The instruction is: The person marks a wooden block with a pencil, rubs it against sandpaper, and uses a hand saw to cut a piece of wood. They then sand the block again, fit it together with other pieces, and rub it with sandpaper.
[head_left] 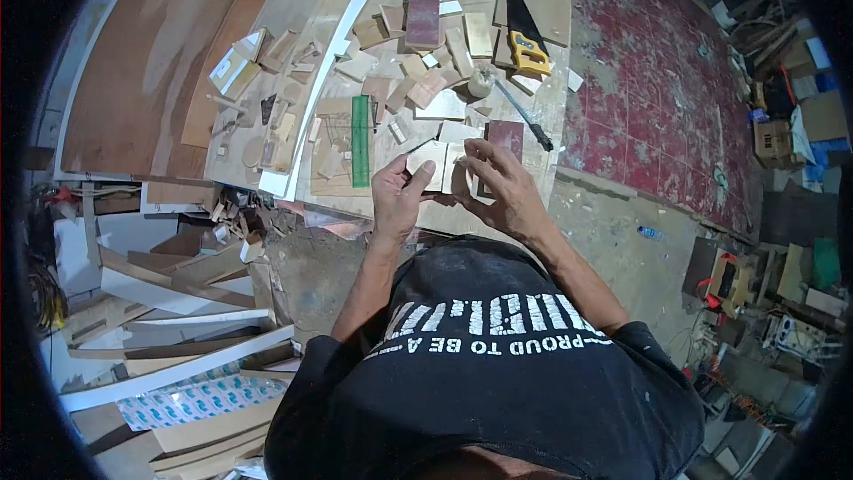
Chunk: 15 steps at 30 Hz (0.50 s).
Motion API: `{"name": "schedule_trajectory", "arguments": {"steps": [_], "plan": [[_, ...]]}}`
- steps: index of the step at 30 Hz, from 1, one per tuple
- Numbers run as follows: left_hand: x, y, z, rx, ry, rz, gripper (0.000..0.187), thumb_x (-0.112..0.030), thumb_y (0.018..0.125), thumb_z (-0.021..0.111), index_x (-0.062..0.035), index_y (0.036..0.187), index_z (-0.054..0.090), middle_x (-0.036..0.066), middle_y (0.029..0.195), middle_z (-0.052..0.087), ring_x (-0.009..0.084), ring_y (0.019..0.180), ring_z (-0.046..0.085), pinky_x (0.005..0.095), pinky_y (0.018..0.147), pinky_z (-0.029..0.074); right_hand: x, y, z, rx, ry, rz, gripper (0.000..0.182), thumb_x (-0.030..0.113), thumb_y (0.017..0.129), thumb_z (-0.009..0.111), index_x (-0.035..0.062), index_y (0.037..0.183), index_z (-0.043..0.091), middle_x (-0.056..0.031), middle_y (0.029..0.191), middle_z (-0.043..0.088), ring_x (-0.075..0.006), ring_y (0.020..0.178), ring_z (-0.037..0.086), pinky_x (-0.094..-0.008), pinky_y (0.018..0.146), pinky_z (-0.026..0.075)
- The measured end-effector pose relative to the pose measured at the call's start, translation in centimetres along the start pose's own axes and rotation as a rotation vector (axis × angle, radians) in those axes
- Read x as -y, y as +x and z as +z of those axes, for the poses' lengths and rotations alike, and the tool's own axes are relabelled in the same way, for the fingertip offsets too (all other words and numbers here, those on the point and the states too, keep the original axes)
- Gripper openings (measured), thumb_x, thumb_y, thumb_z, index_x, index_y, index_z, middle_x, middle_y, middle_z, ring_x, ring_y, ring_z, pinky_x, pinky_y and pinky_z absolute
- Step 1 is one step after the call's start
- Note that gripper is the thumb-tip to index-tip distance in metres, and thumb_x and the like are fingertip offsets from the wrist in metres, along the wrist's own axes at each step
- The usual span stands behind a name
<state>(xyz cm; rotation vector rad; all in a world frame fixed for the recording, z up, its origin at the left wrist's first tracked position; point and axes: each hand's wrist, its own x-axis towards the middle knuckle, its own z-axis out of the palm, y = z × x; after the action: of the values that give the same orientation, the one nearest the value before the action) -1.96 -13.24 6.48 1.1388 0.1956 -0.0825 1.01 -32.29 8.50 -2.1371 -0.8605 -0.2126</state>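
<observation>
Close to the table's front edge, my left hand [400, 197] grips a small pale wooden box-like piece [428, 162], its thumb pressed on the top face. A thin line divides that piece from a second pale part [455, 165] at its right side. My right hand [508, 188] is curled at this right side, thumb and fingers pinched around its edge; the palm hides part of it. Left of my hands lies a green ruler [360, 142]. A dark red block [505, 139] rests just beyond my right fingers.
Wood offcuts [426, 89] litter the worktable [555, 116]. A yellow-handled handsaw [528, 46] lies at the back right, near a dark-handled long thin tool [526, 114]. Stacked boards [178, 364] fill the floor at left. Red tiled flooring [657, 98] stretches off to the right.
</observation>
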Motion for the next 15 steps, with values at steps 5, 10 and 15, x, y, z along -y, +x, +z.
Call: {"name": "schedule_trajectory", "arguments": {"steps": [5,10,15], "plan": [[0.6,0.4,0.2,0.036,0.045,0.01,0.024,-0.009,0.092,0.064,0.0033,0.112,0.061,0.01,0.101,0.069,0.0144,0.082,0.068,0.0283,0.074,0.058,-0.1,-0.4,-0.5,-0.008,-0.001,-0.008,0.054,0.007,0.067,0.08,0.0054,0.116,0.057,-0.0161,0.122,0.056,-0.0336,0.108,0.058,-0.0408,0.086,0.051],[0.6,0.3,0.6,0.067,0.085,0.01,0.031,-0.003,0.086,0.068,0.0026,0.115,0.059,0.009,0.103,0.068,0.0132,0.088,0.065,0.0268,0.078,0.053,0.2,-0.5,-0.9,0.002,0.005,0.003,0.055,0.01,0.07,0.081,0.0058,0.118,0.056,-0.016,0.124,0.054,-0.0337,0.109,0.057,-0.0406,0.087,0.052],[0.6,0.1,1.2,0.087,-0.119,-0.007,0.04,0.001,0.083,0.07,0.0018,0.12,0.056,0.011,0.109,0.066,0.0147,0.094,0.065,0.0279,0.08,0.054,0.2,-0.7,-1.1,-0.04,0.194,0.09,0.062,0.013,0.069,0.084,0.0031,0.122,0.054,-0.0172,0.127,0.054,-0.0318,0.11,0.058,-0.0368,0.081,0.054]]}}
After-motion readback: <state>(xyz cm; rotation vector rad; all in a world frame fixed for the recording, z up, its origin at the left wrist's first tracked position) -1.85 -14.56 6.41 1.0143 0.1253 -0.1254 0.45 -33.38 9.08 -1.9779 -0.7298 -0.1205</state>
